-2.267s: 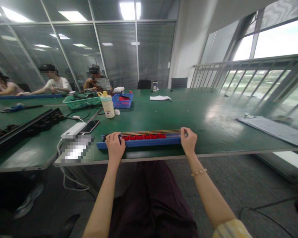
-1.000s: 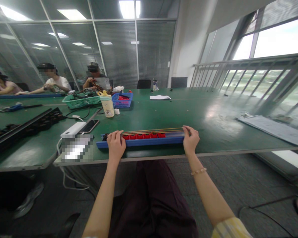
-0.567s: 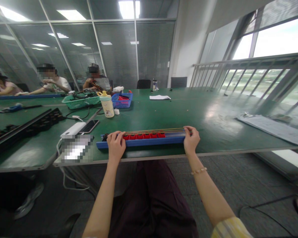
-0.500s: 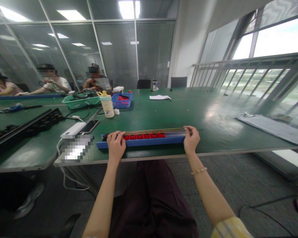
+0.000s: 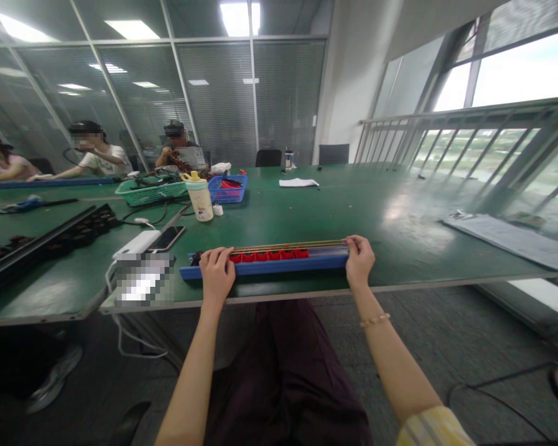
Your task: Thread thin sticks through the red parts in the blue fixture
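Observation:
A long blue channel-shaped tray lies near the table's front edge. Several red pieces sit in a row inside it, with something dark at its left end. Thin yellowish strands run taut along the top. My left hand is closed over the left part of the tray, its fingertips at the strands and red pieces; its exact grip is hidden. At the tray's right end, my right hand pinches the ends of the strands.
A white power bank and a phone lie left of the tray. Behind stand a cream cup, a green basket and a blue basket. Papers lie at right. Several people sit across the table.
My right hand has shifted very slightly to the right, the strands still between its fingers. My left hand stays on the tray.

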`<action>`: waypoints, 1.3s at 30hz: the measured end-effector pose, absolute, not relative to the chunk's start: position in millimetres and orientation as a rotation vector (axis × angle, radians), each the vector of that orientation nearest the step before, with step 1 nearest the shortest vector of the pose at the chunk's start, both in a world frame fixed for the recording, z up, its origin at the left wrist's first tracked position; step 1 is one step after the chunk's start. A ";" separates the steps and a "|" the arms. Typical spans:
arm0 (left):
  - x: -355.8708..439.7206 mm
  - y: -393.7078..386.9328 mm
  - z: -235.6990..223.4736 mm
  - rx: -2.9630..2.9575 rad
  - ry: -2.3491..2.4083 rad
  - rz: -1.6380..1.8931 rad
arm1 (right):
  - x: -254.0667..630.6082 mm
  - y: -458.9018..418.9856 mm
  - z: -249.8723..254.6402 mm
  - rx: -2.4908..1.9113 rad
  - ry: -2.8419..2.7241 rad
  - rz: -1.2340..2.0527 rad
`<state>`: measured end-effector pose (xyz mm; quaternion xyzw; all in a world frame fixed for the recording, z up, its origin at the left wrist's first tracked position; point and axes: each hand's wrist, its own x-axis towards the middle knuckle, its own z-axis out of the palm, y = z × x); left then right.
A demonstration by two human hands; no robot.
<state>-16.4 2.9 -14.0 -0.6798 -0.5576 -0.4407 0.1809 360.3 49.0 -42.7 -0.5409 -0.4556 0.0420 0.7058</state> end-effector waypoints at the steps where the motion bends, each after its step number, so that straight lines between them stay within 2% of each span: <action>1: -16.3 2.8 -13.8 -1.921 -1.573 -1.244 | 362.4 49.9 -42.9 -1.202 -1.016 0.106; 10: -16.0 2.5 -12.2 -1.927 -1.587 -1.259 | 390.9 57.5 -42.3 -1.145 -0.882 0.163; 20: -18.4 5.3 -14.6 -1.915 -1.559 -1.240 | 432.5 46.0 -50.2 -1.371 -0.752 -0.173; 35: -19.1 6.7 -15.6 -1.913 -1.549 -1.239 | 439.5 54.9 -67.9 -1.733 -0.708 -0.046; 39: -18.4 6.5 -14.8 -1.924 -1.543 -1.250 | 443.7 57.1 -71.3 -1.657 -0.830 -0.051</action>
